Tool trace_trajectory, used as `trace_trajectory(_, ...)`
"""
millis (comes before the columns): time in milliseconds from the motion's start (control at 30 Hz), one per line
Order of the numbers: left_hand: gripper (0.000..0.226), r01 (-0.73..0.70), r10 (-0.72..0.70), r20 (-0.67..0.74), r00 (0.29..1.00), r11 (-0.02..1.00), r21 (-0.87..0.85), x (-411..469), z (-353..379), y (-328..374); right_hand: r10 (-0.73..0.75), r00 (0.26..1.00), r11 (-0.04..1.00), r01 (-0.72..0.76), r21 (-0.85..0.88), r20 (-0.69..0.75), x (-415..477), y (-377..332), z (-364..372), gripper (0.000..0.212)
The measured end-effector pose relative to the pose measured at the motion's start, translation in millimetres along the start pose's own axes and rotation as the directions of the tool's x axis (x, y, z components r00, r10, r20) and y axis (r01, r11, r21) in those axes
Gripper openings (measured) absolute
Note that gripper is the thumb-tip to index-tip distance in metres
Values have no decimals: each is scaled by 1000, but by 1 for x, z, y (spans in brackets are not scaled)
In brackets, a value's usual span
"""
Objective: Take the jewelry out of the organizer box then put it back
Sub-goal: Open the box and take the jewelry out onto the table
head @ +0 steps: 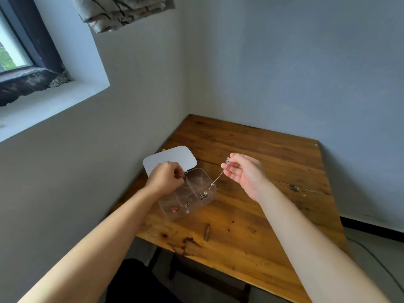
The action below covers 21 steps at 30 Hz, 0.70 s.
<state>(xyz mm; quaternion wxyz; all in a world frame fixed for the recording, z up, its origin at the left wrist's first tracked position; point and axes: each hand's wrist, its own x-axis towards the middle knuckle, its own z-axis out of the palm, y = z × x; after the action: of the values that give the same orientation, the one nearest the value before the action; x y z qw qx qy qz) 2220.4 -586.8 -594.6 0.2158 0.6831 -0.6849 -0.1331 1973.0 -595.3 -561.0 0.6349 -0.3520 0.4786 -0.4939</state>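
A clear plastic organizer box (192, 212) with several compartments sits on the wooden table (251, 215), its white lid (172, 157) swung open behind it. My right hand (244, 173) pinches the top end of a thin silver chain (216, 179), which hangs slanting down to the box's right rim. My left hand (167, 179) hovers over the box's back left compartment, fingers curled together; whether they hold anything is hidden. Dark metal pieces (203, 195) and a red-stone piece (174, 209) lie in the front compartments.
The table stands in a room corner, walls close on the left and behind. A window (13, 51) is up at the left. The table's near edge (196, 258) has rough knots, and a dark stool shows beneath it.
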Motion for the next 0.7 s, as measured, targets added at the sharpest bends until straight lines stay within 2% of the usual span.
trace_trajectory(100,12,43,-72,-56,996,915,-401,5,-9,24,-3,1000,1000,3,6,-13,0,-7,-10,6)
trace_trajectory(133,13,60,-92,-33,995,842,-536,5,-10,35,0,1000,1000,0,7,-24,0,-8,-16,7)
trace_trajectory(233,12,126,-97,89,991,507,-853,-4,-2,81,-3,995,1000,5,13,-98,-12,-11,-52,9)
trace_trajectory(300,9,133,-71,114,991,379,-916,-10,6,110,2,988,1000,-2,-2,-154,-22,-10,-77,10)
trace_trajectory(367,6,126,-36,121,992,329,-936,-17,14,136,7,978,999,-14,-31,-206,-30,-6,-100,12)
trace_trajectory(533,10,138,33,157,987,332,-933,-25,34,179,38,944,996,-61,-59,-326,-47,13,-151,17)
trace_trajectory(700,10,258,23,276,961,293,-921,-32,76,183,90,898,985,-145,-96,-430,-58,42,-185,17)
